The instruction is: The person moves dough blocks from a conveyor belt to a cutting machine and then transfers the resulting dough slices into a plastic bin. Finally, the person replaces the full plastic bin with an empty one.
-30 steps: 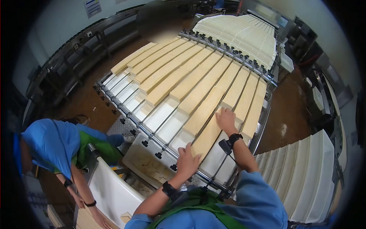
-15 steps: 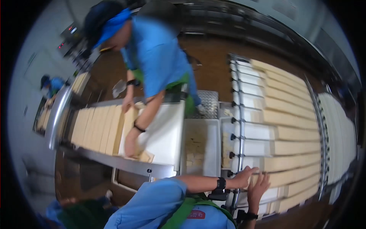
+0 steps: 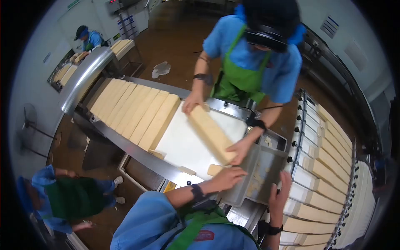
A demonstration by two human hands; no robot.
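Pale yellow slabs (image 3: 133,110) lie side by side on the white belt (image 3: 187,143) in the upper left of the frame, running toward a curved steel guard (image 3: 83,77). At lower centre, the wearer's left hand (image 3: 227,178) reaches onto the belt's near edge; its fingers are extended and loosely spread, gripping nothing. A small offcut (image 3: 214,169) lies just beyond the fingertips, at or nearly touching them; contact cannot be confirmed. A second small piece (image 3: 187,170) rests on the belt edge to the left of it.

At centre, a co-worker in a blue shirt and green apron holds a long slab (image 3: 210,133) diagonally on the belt, one hand (image 3: 192,101) at its far end and the other hand (image 3: 239,150) at its near end, just above the offcut.

Right of centre, a steel tray (image 3: 250,183) containing scraps sits between the belt and the roller conveyor (image 3: 329,166). The wearer's right hand (image 3: 281,196) rests at the tray's right rim, fingers straight and open, holding nothing.
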